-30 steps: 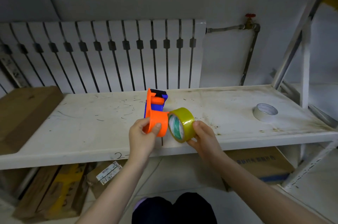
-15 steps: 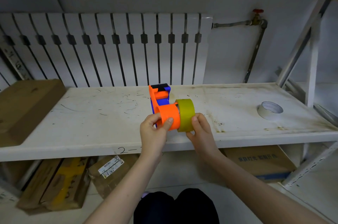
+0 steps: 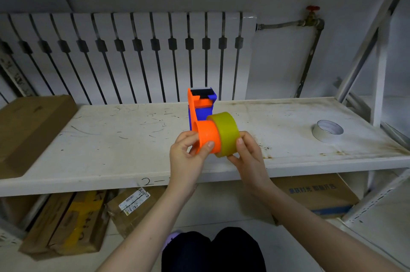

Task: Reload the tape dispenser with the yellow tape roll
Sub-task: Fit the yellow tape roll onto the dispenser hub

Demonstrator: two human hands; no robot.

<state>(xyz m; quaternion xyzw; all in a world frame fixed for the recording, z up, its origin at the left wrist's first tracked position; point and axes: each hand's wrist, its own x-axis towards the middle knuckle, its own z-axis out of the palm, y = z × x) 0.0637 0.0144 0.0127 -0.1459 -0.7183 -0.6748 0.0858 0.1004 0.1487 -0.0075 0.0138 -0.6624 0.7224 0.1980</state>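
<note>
Bare forearms, no sleeves in view. Left hand [image 3: 188, 156], right hand [image 3: 248, 156] ungloved. Dark trousers [image 3: 213, 251] on knees.

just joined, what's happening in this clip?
A person is reloading a tape dispenser above a scuffed white shelf. The left hand grips the dispenser's orange hub, and the right hand holds the yellow tape roll side-on against that hub. The roll looks pressed up to it, but not seated; how far it is on cannot be told. A white tape roll lies untouched on the shelf to the right.
</note>
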